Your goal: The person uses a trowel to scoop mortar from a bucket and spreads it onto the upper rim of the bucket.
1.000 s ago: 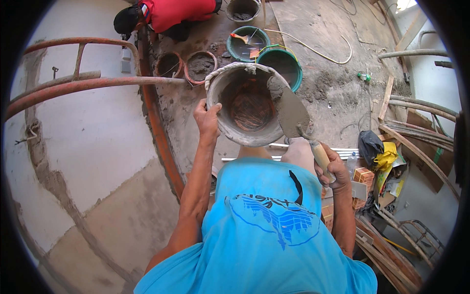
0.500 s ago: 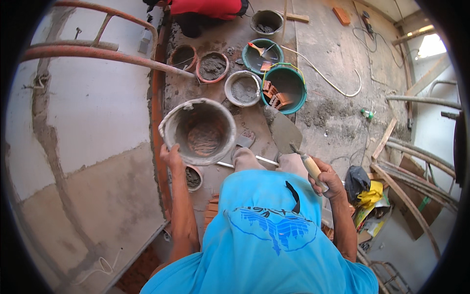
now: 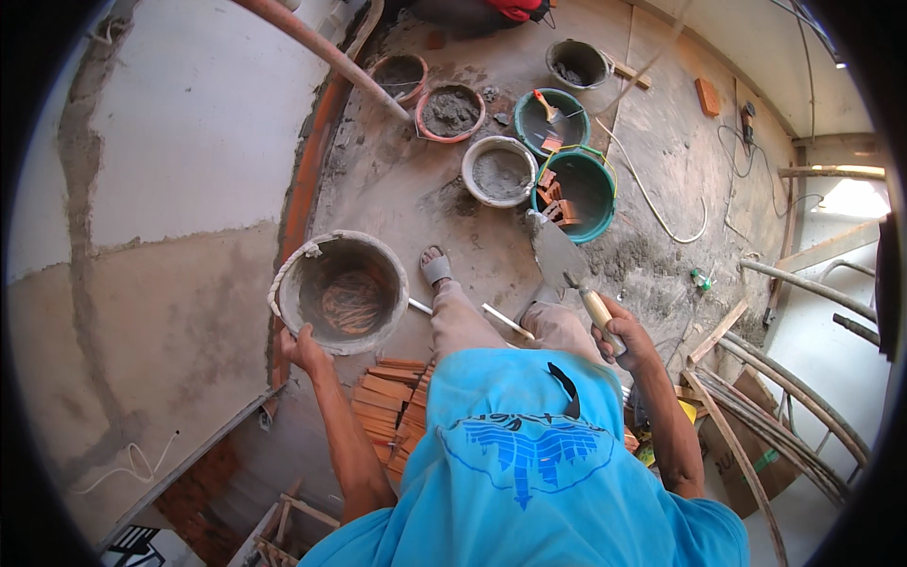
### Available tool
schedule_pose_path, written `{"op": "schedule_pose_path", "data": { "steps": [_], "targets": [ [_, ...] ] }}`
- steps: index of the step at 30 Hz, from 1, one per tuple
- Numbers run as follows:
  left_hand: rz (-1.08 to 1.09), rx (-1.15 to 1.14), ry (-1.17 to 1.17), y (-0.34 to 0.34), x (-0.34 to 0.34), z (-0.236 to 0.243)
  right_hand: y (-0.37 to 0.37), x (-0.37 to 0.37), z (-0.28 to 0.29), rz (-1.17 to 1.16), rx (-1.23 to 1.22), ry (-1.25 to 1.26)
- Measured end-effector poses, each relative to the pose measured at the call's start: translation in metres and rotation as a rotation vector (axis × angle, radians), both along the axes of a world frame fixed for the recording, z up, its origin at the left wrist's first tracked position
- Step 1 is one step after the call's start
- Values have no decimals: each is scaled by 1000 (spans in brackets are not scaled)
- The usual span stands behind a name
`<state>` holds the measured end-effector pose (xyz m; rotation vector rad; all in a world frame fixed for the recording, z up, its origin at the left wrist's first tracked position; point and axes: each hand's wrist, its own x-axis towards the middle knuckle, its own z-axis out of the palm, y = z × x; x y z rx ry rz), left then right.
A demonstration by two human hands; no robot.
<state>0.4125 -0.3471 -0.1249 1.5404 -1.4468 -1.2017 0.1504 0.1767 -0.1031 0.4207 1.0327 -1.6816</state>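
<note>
A round, mortar-crusted grey bucket, nearly empty with brownish residue at its bottom, is gripped at its near rim by the left hand, whose fingers are curled over the edge. The bucket is held beside the half-plastered grey wall, close against the orange scaffold pipe.

To the right of the bucket, a flat steel plastering trowel with a pale wooden handle is held by the right hand, the fingers wrapped tight around the handle and the blade pointed away from the body.

Beyond the bucket, on the mortar-spattered concrete floor, a white pan of grey mortar is seen, with a teal plastic tub holding brick pieces just beside it. Farther off, a reddish pan of mortar stands.

Just below the bucket, a stack of orange bricks is seen. A sandalled foot is planted right of the bucket.
</note>
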Motion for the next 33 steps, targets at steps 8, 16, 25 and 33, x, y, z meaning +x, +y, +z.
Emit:
{"op": "schedule_pose_path", "data": {
  "steps": [8,16,25,33],
  "targets": [
    [-39,-25,-50,-56,34,-7,-118,-5,-33,-23,13,-37],
    [-93,8,-140,-126,53,0,-235,-35,-70,-24,101,61],
    [35,44,-88,-154,58,8,-325,-116,-107,123,333,204],
    [176,91,-78,-123,70,29,-371,-196,-140,222,468,298]
  ]
}}
